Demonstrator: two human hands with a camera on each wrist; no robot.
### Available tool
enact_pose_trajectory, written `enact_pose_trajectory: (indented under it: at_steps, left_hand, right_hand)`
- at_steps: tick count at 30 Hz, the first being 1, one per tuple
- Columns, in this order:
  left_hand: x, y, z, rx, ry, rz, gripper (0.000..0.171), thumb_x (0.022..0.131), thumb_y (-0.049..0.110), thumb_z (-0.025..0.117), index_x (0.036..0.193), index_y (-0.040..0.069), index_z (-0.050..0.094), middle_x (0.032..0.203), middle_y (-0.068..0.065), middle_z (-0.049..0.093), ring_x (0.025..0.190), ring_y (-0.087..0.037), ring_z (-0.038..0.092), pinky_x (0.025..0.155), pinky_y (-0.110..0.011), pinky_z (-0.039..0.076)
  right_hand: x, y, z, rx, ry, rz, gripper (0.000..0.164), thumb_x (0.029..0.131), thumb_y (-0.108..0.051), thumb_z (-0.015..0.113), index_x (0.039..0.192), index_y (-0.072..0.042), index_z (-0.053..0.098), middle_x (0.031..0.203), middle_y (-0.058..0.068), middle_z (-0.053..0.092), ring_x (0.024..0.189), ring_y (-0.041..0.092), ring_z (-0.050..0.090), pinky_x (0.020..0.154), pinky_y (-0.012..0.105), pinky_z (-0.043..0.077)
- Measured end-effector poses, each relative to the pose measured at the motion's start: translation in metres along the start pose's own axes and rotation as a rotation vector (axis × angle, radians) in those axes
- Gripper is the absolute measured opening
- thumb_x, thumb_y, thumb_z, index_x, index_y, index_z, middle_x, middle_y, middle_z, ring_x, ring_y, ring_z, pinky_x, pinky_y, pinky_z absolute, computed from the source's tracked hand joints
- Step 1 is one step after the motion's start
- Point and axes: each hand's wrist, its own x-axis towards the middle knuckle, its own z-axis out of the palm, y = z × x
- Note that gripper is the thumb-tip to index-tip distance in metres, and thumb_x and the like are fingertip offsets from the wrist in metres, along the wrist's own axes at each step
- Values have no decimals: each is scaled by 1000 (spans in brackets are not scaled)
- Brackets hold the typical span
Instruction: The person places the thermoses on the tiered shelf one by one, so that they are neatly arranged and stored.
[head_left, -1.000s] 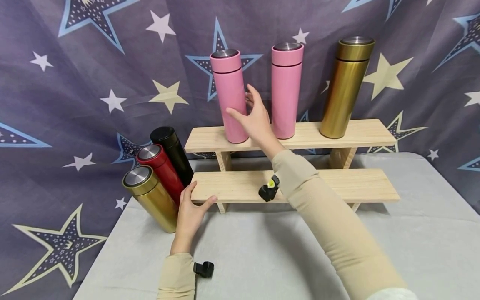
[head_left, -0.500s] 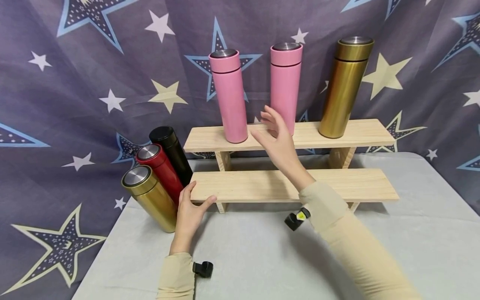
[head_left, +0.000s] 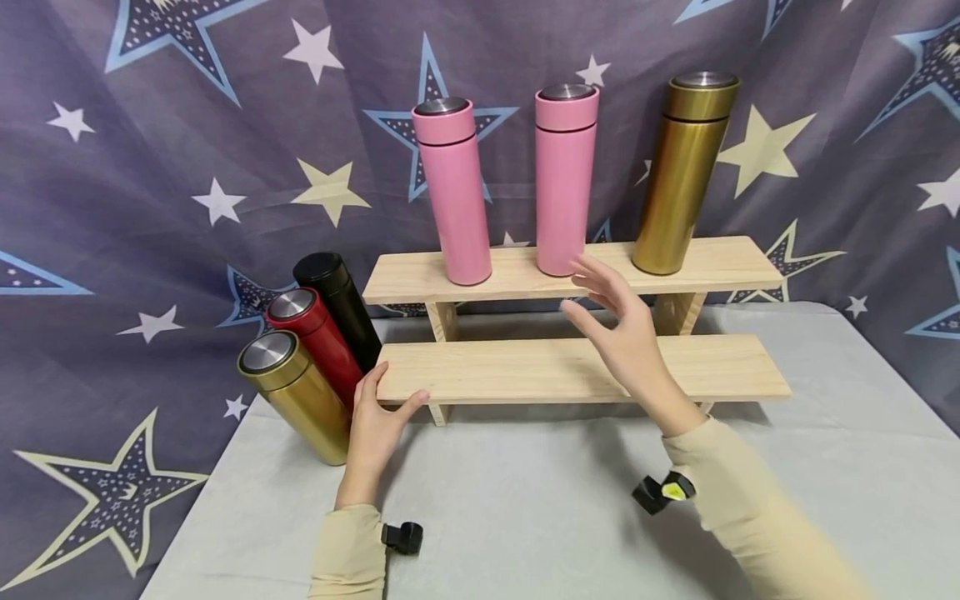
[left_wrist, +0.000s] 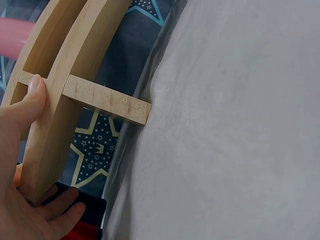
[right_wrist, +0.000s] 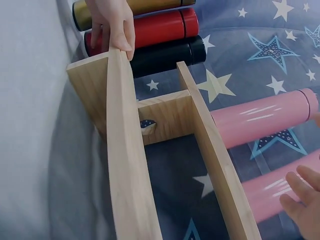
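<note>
My left hand (head_left: 375, 429) grips the left end of the lower board of a two-tier wooden shelf (head_left: 480, 375); in the left wrist view the thumb (left_wrist: 34, 95) lies on the board and the fingers reach round its end. My right hand (head_left: 622, 337) is in the air before the shelf, fingers spread and holding nothing. On the upper board stand a pink thermos (head_left: 455, 200) at left, a second pink thermos (head_left: 564, 183) in the middle and a gold thermos (head_left: 684, 179) at right. The right wrist view shows the right fingers (right_wrist: 300, 190) near a pink thermos.
Left of the shelf, a black thermos (head_left: 341, 308), a red thermos (head_left: 318, 346) and a second gold thermos (head_left: 300, 400) stand in a row on the grey cloth-covered table (head_left: 510, 508), close to my left hand. A star-patterned curtain (head_left: 165, 225) hangs behind.
My right hand has moved away from the left pink thermos, down and to the right, to in front of the shelf. The left hand keeps its hold on the board.
</note>
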Motion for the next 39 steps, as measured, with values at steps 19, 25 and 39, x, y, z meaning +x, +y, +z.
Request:
enact_pose_trajectory:
  at_steps: [19,25,39]
  left_hand:
    - [0,0,1,8,11,5,86,82,39,82,149,8,40,152,-19,32,140,-36,33,113,-51,28]
    - [-1,0,0,17,22,12,85,81,38,83,149,9,40,152,-18,33,140,-36,33,112,-51,29]
    - [-2,2,-1,-8,6,12,86,81,39,82,149,8,39,153,-18,31,141,-35,31,113,-51,28]
  right_hand:
    - [-40,12,-82,-78,24,-63,52,89,13,63,139,2,53,132,7,62,122,13,56,103,23,40]
    - [-48,21,-110,-120,-9,-45,52,87,16,63,137,4,54,132,3,62,122,12,55,103,21,39]
    - [-68,46,-158,-254,20,50,51,90,10,64,139,0,54,132,-10,60,124,2,50,101,13,36]
